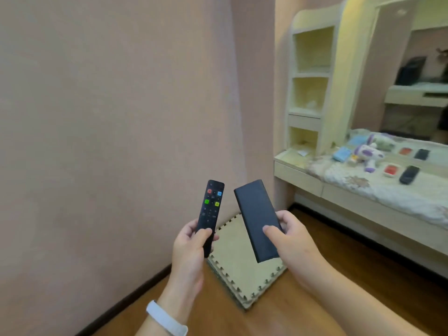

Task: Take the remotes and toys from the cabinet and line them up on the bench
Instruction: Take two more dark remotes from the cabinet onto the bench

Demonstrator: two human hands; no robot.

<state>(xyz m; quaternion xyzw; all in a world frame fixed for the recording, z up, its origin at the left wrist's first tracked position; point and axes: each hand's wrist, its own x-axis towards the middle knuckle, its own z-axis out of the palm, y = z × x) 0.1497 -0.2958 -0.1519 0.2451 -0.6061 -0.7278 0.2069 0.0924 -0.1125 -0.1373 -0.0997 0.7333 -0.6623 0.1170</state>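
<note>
The left hand [188,248] has its fingers closed around a slim black remote with coloured buttons [210,214]; the right hand [294,241] grips a plain dark rectangular remote [257,219]. Both remain undelivered; toys and a black remote [409,174] already lie on the cloth-covered worktop [363,190].

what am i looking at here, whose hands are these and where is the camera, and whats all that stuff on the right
There is no machine here. A person wears one wide-angle camera on the head, so you look forward and down at their own two hands. The left hand, with a white band on its wrist, holds a black remote with coloured buttons. The right hand holds a plain dark flat remote, seen from its blank side. Below them, foam floor mats lie stacked on a wooden floor. On the right is a cloth-covered ledge in front of a mirror, carrying a plush toy, a light blue box, a red item and another black remote. The mirror doubles some of these.
</note>
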